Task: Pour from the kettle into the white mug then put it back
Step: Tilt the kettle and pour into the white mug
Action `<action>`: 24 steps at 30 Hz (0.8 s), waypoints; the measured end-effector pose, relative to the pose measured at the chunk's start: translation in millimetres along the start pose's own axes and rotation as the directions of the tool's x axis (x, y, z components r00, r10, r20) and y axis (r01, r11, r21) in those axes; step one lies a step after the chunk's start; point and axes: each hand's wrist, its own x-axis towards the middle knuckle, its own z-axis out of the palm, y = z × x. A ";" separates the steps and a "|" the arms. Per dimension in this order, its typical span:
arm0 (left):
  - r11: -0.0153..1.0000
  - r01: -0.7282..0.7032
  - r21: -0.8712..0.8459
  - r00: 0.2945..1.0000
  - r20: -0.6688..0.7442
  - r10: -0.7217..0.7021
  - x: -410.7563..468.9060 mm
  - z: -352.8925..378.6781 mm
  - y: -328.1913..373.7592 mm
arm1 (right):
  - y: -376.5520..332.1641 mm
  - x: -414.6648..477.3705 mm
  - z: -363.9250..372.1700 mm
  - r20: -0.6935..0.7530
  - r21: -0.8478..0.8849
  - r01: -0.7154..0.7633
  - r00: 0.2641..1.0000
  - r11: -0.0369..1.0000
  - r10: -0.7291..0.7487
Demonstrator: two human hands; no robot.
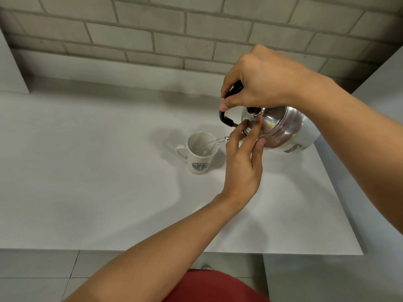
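Kettle tilted, water streaming into white mug.

A pale grey counter fills most of the view — its surface is smooth and plain. Behind it stands a wall of grey bricks with lighter joints. Below the counter edge a tiled floor shows, and a dark red garment.

A pale grey surface is carrying one white mug, which is standing upright just left of the hands.
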 end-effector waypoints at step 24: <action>0.999 -0.015 -0.029 0.998 -0.056 0.014 -0.7 -0.4 -4.1 | -7.8 10.0 3.8 0.013 -0.048 0.028 1.000 0.998 -0.028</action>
